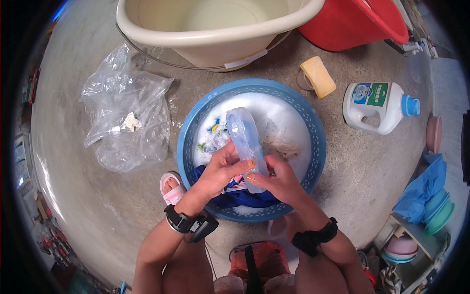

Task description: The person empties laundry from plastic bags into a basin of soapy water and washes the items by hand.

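My left hand (222, 171) and my right hand (282, 180) together hold a long, wet, translucent bluish plastic piece (243, 132) with rounded ends; its exact kind I cannot tell. It is tilted over a blue plastic basin (318, 147) with a pattern of slots around its rim. White suds (277, 106) fill much of the basin. Dark blue cloth (244, 199) lies at its near side, below my hands. Beige, stringy-looking material (284, 148) shows through the foam on the right. Colourful items (214, 128) on the left are partly covered by suds.
Beyond the basin stand a large cream bucket (205, 38) holding water and a red bucket (352, 25). A yellow bar (318, 77) and a white jug (367, 108) with a blue cap are to the right. A clear plastic bag (147, 92) lies on the left floor.
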A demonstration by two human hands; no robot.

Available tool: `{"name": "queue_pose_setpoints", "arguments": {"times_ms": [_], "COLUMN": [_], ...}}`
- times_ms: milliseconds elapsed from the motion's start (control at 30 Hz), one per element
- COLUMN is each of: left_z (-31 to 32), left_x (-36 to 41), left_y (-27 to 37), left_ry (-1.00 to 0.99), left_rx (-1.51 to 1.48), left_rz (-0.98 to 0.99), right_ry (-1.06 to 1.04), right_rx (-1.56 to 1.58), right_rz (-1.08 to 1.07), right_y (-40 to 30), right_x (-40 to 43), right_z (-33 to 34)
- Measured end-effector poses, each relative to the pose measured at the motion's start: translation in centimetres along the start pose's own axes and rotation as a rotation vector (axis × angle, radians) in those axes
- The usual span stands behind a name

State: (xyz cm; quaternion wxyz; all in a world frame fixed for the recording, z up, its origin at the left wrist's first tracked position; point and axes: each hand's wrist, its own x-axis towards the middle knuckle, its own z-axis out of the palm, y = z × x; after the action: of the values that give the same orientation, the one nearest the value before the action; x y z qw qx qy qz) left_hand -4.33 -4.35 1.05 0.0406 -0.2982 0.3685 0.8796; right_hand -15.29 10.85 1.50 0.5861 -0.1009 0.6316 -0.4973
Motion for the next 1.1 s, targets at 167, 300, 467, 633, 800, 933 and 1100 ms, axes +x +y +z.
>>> {"name": "queue_pose_setpoints", "arguments": {"times_ms": [167,300,467,633,800,933,1100], "left_z": [0.1,-0.4,-0.7,-1.1,-2.1,-2.6,-2.5], "left_x": [-0.3,-0.4,-0.2,-0.2,-0.3,-0.6,-0.4], "left_y": [0.1,-0.2,-1.2,-1.6,-2.0,-2.6,-2.5], "left_ry": [0.024,0.009,0.045,0.046,-0.047,-0.116,-0.046], "left_rx": [-0.015,-0.071,-0.238,-0.318,-0.340,-0.432,-0.418], "left_rz": [-0.019,-0.030,-0.041,-0.083,-0.099,-0.099,-0.165], "right_ry": [0.108,0.171,0.335,0.311,0.177,0.110,0.061], "right_rx": [-0.025,-0.272,-0.500,-0.447,-0.383,-0.532,-0.722], "right_rz": [-0.113,-0.213,-0.256,-0.378,-0.419,-0.588,-0.600], "right_y": [0.3,0.0,-1.0,-1.9,-2.8,-3.5,-3.7], "right_x": [0.3,0.3,-0.2,-0.7,-1.1,-1.5,-1.9], "right_z": [0.4,0.4,0.9,1.6,1.5,1.9,3.2]}}
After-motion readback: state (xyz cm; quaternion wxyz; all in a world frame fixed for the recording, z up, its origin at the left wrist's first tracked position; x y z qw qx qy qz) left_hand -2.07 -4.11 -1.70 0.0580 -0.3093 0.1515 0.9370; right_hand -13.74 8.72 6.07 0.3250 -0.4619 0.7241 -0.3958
